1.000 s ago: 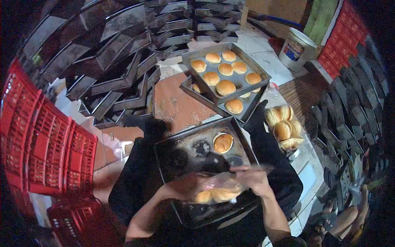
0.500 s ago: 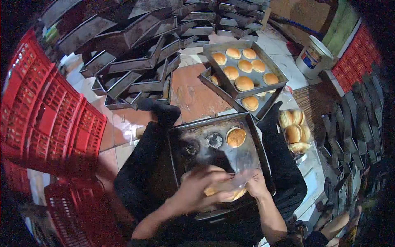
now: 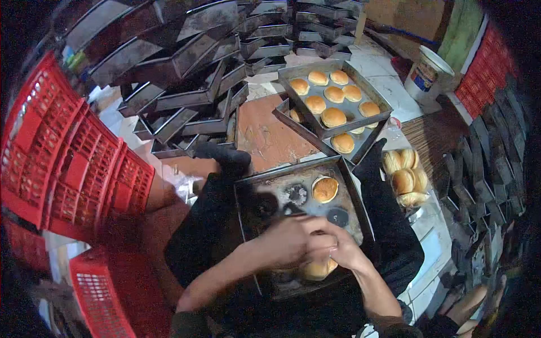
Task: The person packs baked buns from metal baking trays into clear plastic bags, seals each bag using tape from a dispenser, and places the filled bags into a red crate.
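Observation:
A dark metal baking tray [image 3: 354, 211] rests across my lap between my legs. One browned bun [image 3: 325, 190] lies in its upper right part. Low in the tray is a clear plastic bag of buns [image 3: 318, 270], mostly covered by my hands. My left hand [image 3: 284, 242], blurred by motion, has its fingers curled in at the top of the bag. Against it, my right hand [image 3: 345, 249] is closed at the bag's top. The fingertips overlap, and the plastic between them is hardly visible.
Two stacked trays [image 3: 369, 93] with several buns stand ahead. A packed bag of buns [image 3: 404, 177] lies right of my leg. Red crates [image 3: 84, 152] stand left, and stacked trays [image 3: 186, 84] rise at the back. A white bucket [image 3: 428, 73] stands at far right.
My hands have come together over the bag; they were farther apart, with clear plastic spread between them. My left hand has moved right and up. The view has shifted slightly.

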A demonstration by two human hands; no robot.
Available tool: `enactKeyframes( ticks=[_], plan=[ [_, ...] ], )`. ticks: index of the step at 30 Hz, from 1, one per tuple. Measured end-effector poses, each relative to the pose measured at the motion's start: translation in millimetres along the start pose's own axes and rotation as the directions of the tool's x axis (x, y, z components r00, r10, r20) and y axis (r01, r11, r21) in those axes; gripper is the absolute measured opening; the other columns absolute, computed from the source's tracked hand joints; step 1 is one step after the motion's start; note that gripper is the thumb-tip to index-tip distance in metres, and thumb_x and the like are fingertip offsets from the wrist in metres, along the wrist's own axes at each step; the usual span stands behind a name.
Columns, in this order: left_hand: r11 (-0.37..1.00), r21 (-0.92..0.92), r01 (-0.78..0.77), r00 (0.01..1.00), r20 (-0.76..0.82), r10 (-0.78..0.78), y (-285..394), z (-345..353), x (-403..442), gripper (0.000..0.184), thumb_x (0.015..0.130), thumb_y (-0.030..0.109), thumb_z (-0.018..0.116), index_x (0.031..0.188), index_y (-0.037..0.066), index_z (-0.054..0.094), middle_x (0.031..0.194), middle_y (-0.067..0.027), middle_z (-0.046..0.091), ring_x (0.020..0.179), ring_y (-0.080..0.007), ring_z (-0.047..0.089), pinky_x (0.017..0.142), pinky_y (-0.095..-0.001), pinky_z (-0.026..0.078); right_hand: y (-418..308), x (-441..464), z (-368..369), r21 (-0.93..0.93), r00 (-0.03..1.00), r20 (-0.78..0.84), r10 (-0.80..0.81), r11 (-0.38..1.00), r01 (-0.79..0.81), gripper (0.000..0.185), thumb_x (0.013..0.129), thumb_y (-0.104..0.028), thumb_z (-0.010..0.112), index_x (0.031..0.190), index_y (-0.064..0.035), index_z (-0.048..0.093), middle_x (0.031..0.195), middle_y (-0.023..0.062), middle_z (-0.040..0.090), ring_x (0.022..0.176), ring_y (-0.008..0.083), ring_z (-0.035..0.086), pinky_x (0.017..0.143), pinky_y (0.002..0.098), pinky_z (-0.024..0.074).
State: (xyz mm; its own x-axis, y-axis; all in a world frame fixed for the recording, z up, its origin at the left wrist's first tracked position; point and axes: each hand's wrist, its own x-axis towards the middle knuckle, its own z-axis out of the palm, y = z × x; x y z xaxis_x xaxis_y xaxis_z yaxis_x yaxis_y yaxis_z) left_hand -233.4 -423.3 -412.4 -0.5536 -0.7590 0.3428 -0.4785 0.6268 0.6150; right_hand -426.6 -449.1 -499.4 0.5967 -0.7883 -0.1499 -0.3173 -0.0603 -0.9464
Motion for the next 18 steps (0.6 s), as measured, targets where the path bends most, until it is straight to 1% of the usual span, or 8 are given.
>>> enactKeyframes(
  ticks=[1,3,5,8,11,13,16,18],
  plan=[
    [0.980,-0.155,0.128,0.972,0.217,-0.092,-3.2,0.9,-1.3,0.028,0.068,0.015,0.066,0.095,0.014,0.059,0.103,-0.0087,0.054,0.094,-0.0316,0.055,0.080,-0.0415,0.046,2.2,0.7,0.8,-0.008,0.995,0.019,-0.102,0.995,0.102,0.031,0.073,-0.011,0.065,0.103,-0.0063,0.057,0.102,0.0051,0.056,0.091,0.0175,0.055,0.079,0.0282,0.0438],
    [0.998,-0.045,-0.035,0.998,0.050,0.037,-3.7,2.3,-4.8,0.030,0.069,0.011,0.064,0.099,0.011,0.058,0.098,-0.0125,0.055,0.079,-0.0328,0.059,0.067,-0.0353,0.051,-4.6,-12.5,-2.2,0.258,0.931,-0.093,-0.354,0.894,0.366,0.041,0.076,-0.020,0.062,0.111,-0.0024,0.054,0.114,0.0100,0.054,0.104,0.0217,0.052,0.089,0.0356,0.0410],
    [0.969,-0.245,-0.044,0.995,-0.101,0.019,-12.2,8.9,-10.4,0.017,0.079,0.008,0.057,0.096,0.008,0.056,0.096,-0.0097,0.053,0.077,-0.0325,0.059,0.065,-0.0398,0.049,15.4,-15.5,-5.8,0.496,0.990,-0.116,0.076,0.868,-0.008,0.043,0.078,-0.023,0.062,0.114,-0.0032,0.051,0.116,0.0095,0.054,0.108,0.0210,0.050,0.092,0.0374,0.0401],
    [0.963,-0.268,-0.013,0.990,-0.139,-0.025,-12.4,11.1,-15.5,0.017,0.077,0.010,0.061,0.092,0.005,0.058,0.103,-0.0119,0.051,0.086,-0.0319,0.055,0.071,-0.0375,0.046,5.3,-15.7,0.2,0.420,0.938,-0.281,-0.202,0.853,0.309,0.047,0.077,-0.026,0.064,0.117,-0.0040,0.049,0.116,0.0084,0.053,0.110,0.0191,0.049,0.092,0.0342,0.0411],
    [0.973,-0.223,-0.064,0.964,-0.265,0.003,-1.4,12.9,-15.9,0.015,0.073,0.012,0.066,0.083,0.002,0.059,0.111,-0.0109,0.050,0.101,-0.0314,0.048,0.083,-0.0387,0.041,5.6,-6.4,-16.9,0.237,0.998,-0.024,0.060,0.970,-0.053,0.053,0.077,-0.031,0.064,0.118,-0.0028,0.048,0.118,0.0088,0.052,0.111,0.0195,0.048,0.094,0.0328,0.0401],
    [0.987,-0.108,-0.117,0.921,-0.383,0.067,6.7,11.0,-15.2,0.014,0.073,0.013,0.066,0.077,0.002,0.060,0.115,-0.0103,0.047,0.107,-0.0312,0.042,0.088,-0.0413,0.037,8.1,0.3,-16.3,0.126,0.996,-0.020,0.082,0.989,-0.079,0.061,0.072,-0.032,0.069,0.120,-0.0025,0.047,0.118,0.0076,0.052,0.108,0.0195,0.049,0.096,0.0332,0.0388],
    [0.998,0.055,0.009,0.931,-0.364,0.011,19.1,16.5,-20.5,0.021,0.070,0.023,0.070,0.067,0.004,0.060,0.120,-0.0089,0.043,0.116,-0.0321,0.033,0.095,-0.0502,0.026,11.4,8.3,-1.6,0.485,0.996,-0.015,0.091,0.871,-0.072,0.059,0.063,-0.029,0.076,0.111,-0.0066,0.050,0.110,0.0036,0.054,0.098,0.0166,0.052,0.089,0.0332,0.0426],
    [0.998,0.013,0.060,0.921,-0.386,-0.050,21.5,17.0,-21.0,0.022,0.071,0.023,0.070,0.068,0.004,0.060,0.121,-0.0095,0.043,0.116,-0.0326,0.033,0.095,-0.0491,0.026,14.8,9.4,-1.4,0.455,0.998,0.021,0.054,0.888,-0.058,0.056,0.064,-0.028,0.076,0.108,-0.0068,0.050,0.107,0.0032,0.054,0.096,0.0159,0.052,0.087,0.0327,0.0428]
  ],
)
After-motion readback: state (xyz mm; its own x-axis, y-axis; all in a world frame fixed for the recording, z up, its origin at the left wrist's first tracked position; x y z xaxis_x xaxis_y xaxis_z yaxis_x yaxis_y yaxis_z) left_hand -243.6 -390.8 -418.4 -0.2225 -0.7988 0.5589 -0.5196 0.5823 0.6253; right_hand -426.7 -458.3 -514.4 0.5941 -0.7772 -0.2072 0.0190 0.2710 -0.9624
